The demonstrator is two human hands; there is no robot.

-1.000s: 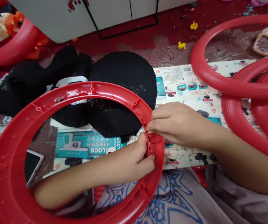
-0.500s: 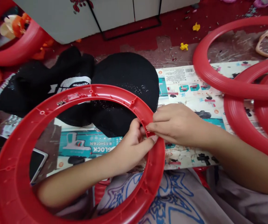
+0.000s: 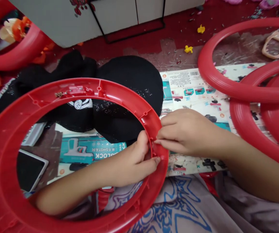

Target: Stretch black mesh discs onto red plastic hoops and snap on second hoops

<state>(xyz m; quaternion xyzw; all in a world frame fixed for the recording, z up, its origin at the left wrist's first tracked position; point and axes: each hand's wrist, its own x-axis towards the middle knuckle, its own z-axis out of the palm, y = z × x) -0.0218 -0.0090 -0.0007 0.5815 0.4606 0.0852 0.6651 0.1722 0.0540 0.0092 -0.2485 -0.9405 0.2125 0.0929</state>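
Note:
A large red plastic ring (image 3: pixel 44 97), ribbed inner side up, lies tilted over my lap. My left arm passes through its opening, and my left hand (image 3: pixel 134 160) pinches the ring's right rim from inside. From outside, my right hand (image 3: pixel 185 132) meets the same spot, its fingers pressed together on the rim at a small screw post. What the fingertips hold, if anything, is too small to make out.
Black mesh fabric pieces (image 3: pixel 127 81) lie behind the ring on printed toy-gun cardboard (image 3: pixel 192 90). Several more red rings (image 3: pixel 251 94) are stacked at the right, another ring (image 3: pixel 13 55) at top left. A phone (image 3: pixel 29 170) lies under the ring. White cabinets (image 3: pixel 81 16) stand beyond.
The ring has turned and shifted left and up in view. My left thumb and fingers have slid slightly down along the rim; my right hand stays at the same spot.

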